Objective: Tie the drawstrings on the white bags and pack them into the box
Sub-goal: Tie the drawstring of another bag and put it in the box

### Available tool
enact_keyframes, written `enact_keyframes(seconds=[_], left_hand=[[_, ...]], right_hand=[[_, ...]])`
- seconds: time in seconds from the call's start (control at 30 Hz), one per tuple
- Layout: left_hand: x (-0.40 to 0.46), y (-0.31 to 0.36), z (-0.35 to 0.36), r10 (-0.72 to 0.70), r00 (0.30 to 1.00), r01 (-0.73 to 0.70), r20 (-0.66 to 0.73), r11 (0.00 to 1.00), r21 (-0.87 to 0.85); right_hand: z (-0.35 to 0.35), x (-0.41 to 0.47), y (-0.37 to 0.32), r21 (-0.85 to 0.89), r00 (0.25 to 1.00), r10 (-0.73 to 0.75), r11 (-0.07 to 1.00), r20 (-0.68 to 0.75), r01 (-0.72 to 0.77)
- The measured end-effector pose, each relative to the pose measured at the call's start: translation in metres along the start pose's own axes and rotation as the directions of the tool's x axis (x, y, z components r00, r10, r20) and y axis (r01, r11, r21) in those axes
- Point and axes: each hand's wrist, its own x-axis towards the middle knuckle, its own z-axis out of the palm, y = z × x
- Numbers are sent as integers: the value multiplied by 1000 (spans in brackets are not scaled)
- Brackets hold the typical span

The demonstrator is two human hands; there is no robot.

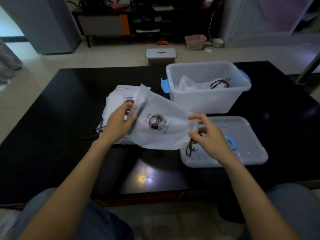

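A white drawstring bag point(161, 125) with a round dark logo hangs in the air above the black table point(60, 108). My left hand point(119, 122) grips its left edge. My right hand point(207, 134) pinches the gathered mouth of the bag at its right end, and a dark drawstring point(189, 149) dangles below that hand. Under the left hand lies a stack of flat white bags point(117, 99). The clear plastic box point(207, 87) with blue latches stands at the back right, with tied white bags point(199, 84) inside it.
The box's clear lid point(245, 153) with a blue handle lies flat at the front right, under my right hand. A small grey lidded bin point(161, 55) and a pink basket point(195, 42) stand on the floor beyond the table. My knees are below the table's near edge.
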Motion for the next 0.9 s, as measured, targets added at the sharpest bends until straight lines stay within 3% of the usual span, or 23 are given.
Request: enact_keyframes(seconds=[0.23,0.37,0.43,0.6,0.67,0.77,0.9], left_hand=[[8,19,9,-123,991,132,59,973,-190],[25,40,5,-113,991,130,67,902,-411],[44,64,2,-90,994,105,55,884,-456],[123,127,28,54,956,-119,-288,970,-211],[148,143,50,99,953,-144,-287,979,-142],[171,141,85,153,980,-147,-127,988,56],[175,115,101,159,987,-158,13,960,232]], right_hand=[[-23,18,-3,32,994,-36,999,-105,39],[-47,37,-14,112,984,-90,988,-154,108],[-68,60,-23,64,965,-151,984,-215,168],[-130,131,-40,-267,815,-386,918,-433,293],[-143,152,-39,-397,767,-431,883,-475,250],[-150,180,-26,-507,821,-381,852,-425,134],[-148,210,-3,-527,965,-188,847,-182,66]])
